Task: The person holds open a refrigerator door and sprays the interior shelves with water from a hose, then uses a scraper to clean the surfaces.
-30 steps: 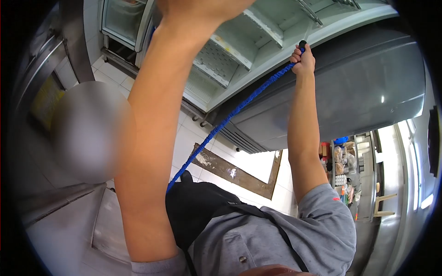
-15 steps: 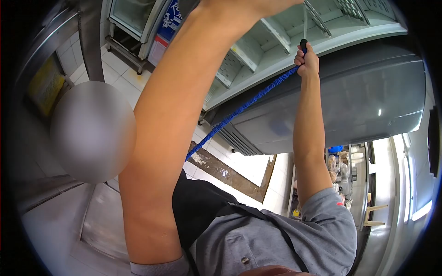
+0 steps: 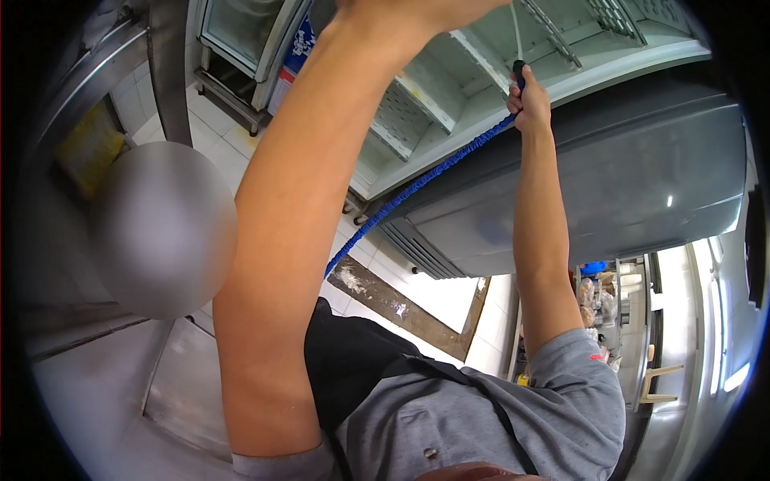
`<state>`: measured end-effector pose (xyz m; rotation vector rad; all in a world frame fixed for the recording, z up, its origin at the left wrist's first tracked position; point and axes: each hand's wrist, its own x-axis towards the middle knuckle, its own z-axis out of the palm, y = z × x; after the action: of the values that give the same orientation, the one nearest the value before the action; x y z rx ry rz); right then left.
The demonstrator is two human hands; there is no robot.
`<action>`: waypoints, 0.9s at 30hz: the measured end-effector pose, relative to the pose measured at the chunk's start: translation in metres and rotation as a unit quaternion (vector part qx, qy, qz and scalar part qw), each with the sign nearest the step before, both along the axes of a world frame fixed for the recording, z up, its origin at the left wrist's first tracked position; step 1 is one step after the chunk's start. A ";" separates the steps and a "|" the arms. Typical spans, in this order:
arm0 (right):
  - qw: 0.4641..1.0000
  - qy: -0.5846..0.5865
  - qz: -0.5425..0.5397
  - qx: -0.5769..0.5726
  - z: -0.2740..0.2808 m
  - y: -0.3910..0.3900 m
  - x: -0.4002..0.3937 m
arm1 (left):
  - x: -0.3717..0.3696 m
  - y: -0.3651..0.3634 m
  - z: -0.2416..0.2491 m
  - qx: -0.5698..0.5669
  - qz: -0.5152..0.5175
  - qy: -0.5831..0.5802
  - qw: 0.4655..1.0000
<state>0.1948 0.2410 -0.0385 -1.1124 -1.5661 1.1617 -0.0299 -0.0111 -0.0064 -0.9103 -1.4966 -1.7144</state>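
My right hand [image 3: 531, 103] is closed around the black end fitting of a crinkled blue hose [image 3: 425, 178]. A thin stream of water [image 3: 516, 32] leaves the fitting and runs up the view, into the pale interior of a fridge cabinet [image 3: 481, 120]. The hose slants down to the left and disappears behind my left forearm. My left arm reaches across the cabinet, with my left hand [image 3: 457, 10] cut off by the top edge, so its fingers are hidden. Ribbed supports and a wire rack [image 3: 553, 36] line the cabinet's inside.
The cabinet's dark grey side [image 3: 577, 184] spans the right. A glass-fronted unit [image 3: 245, 36] stands at upper left, above the white tiled floor [image 3: 216, 152]. Shelves with several packages [image 3: 597, 301] are at lower right. Metal surfaces and a blurred oval lie on the left.
The nozzle and my right hand have shifted slightly left and up, and the water stream leans further left. The surroundings have shifted slightly in view. My right hand keeps its hold on the hose.
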 end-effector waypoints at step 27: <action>0.999 -0.009 -0.034 -0.016 -0.013 0.011 0.013 | 0.003 -0.008 0.003 -0.009 -0.038 -0.010 0.999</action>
<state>0.2080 0.2516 -0.0512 -1.1901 -1.5175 1.1374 -0.0268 -0.0189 -0.0038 -0.9738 -1.5097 -1.7707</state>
